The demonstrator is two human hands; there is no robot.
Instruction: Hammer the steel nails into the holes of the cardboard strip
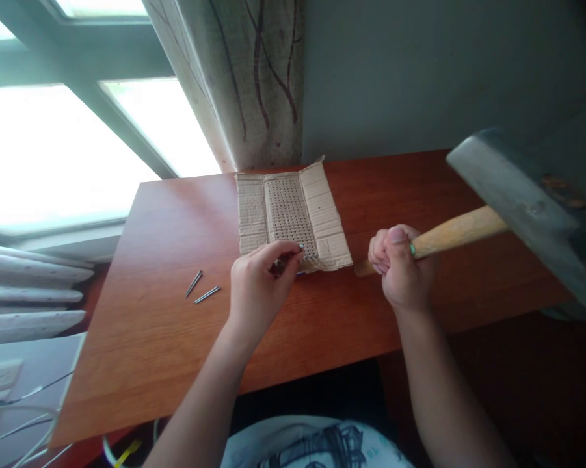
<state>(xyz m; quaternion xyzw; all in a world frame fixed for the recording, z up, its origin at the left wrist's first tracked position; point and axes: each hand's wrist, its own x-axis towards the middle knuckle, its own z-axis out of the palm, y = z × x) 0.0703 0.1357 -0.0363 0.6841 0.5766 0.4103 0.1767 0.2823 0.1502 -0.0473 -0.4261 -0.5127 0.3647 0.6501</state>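
My right hand [407,270] is wrapped round the wooden handle of a hammer [461,231], its large metal head raised at the right and nearer to the camera. With thumb and forefinger, my left hand [263,279] pinches a nail [301,247] at the near end of a perforated panel [287,208]. Only the nail's top shows above the fingers. Under or around the panel lies creased brown cardboard [324,211], its side flaps spread out. Left of my left hand, several loose nails [207,295] rest on the table.
The reddish-brown wooden table [151,351] reaches back to a grey wall [419,78] and a patterned curtain [268,84]. Bright windows [39,156] stand at the left. Below them are a wall socket [0,377] and white cables [39,416], off the table's left edge.
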